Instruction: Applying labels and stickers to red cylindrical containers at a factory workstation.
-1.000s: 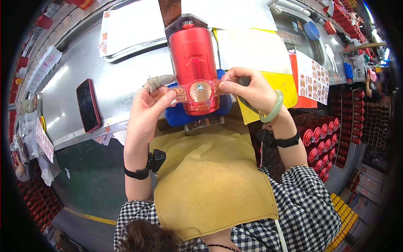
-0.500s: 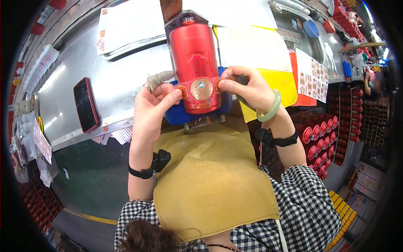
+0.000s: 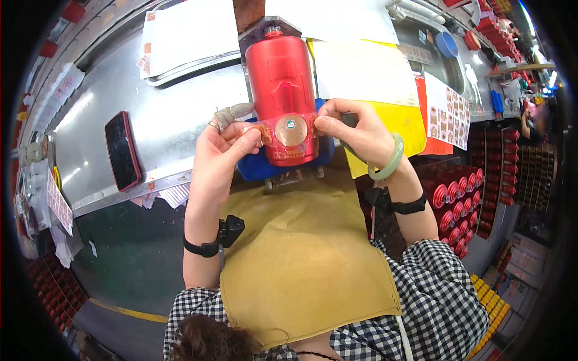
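A red metal cylinder [image 3: 282, 66] with a short threaded neck lies with that end away from me, its near end over a blue support [image 3: 253, 165]. Across its near part stretches a clear decal film [image 3: 272, 133] bearing a round gold emblem [image 3: 291, 131]. My left hand [image 3: 226, 144] pinches the film's left end between thumb and fingers; one of its fingers wears a grey finger cover [image 3: 232, 113]. At the right end, my right hand [image 3: 355, 129] has thumb and forefinger closed on the film. A dark thing partly shows behind that hand; I cannot tell what it is.
On the metal bench a phone [image 3: 122, 150] lies at left, beyond it white sheets [image 3: 192, 39]. Right of the cylinder are more white sheets [image 3: 364, 69], a yellow sheet [image 3: 400, 129] and a decal sheet [image 3: 448, 111]. Red cylinders [image 3: 454, 198] stand racked at right.
The cylinder appears slightly lower and farther right in view. My left hand has shifted a little, and more film shows around its fingertips. My right hand keeps its pinch.
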The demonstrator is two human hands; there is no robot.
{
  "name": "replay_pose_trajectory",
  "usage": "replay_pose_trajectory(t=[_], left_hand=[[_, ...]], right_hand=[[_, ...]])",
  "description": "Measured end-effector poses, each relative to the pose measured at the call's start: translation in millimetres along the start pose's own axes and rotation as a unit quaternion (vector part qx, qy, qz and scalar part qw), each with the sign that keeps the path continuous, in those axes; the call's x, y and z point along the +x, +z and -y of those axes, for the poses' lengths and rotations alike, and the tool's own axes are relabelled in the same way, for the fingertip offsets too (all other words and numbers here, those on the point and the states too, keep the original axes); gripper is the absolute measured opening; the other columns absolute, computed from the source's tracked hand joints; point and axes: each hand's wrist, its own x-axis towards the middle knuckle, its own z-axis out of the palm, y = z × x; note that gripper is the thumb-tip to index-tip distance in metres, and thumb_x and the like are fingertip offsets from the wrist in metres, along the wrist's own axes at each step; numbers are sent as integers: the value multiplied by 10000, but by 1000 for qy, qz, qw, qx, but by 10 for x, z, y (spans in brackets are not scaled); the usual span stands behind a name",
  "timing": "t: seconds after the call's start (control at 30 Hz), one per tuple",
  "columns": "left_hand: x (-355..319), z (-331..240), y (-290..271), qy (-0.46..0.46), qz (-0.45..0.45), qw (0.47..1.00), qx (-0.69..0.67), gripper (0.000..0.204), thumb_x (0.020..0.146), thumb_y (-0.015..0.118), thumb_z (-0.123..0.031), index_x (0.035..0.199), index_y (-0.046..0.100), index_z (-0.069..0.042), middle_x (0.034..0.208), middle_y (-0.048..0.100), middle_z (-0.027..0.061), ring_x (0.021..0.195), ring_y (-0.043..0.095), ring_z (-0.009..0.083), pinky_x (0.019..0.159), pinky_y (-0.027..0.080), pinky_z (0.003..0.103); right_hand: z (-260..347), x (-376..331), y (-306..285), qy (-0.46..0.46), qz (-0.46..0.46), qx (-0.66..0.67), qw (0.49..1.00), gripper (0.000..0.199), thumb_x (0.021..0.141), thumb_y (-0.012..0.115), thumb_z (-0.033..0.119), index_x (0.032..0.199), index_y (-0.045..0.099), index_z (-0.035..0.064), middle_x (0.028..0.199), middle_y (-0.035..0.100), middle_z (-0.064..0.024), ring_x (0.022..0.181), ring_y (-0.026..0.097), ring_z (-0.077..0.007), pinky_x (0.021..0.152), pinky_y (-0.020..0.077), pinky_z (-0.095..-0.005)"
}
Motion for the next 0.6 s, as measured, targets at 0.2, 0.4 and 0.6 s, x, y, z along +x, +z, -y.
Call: replay_pose_trajectory(t=[0.2,0.4,0.6], left_hand=[[-9,4,3,-1,-5,1000,19,442,964,696,-78,1371,537,-14,1055,697,64,885,629,104,773,516,233],[-6,26,-8,5,-11,1000,19,417,958,709,-89,1336,551,-8,1023,693,54,869,620,103,758,503,238],[-22,22,11,6,-10,1000,17,389,956,714,-98,1306,569,-14,1014,683,35,871,613,99,765,496,239]], right_hand=[[-24,2,14,-3,15,40,999,212,998,682,174,1040,682,-33,942,729,-62,904,686,-107,827,553,-264],[-47,19,14,-3,7,25,1000,212,994,688,181,1017,687,-30,909,718,-33,856,656,-75,777,523,-237],[-43,18,18,-9,11,11,1000,217,993,690,178,1033,684,-36,922,722,-44,860,666,-83,783,532,-239]])
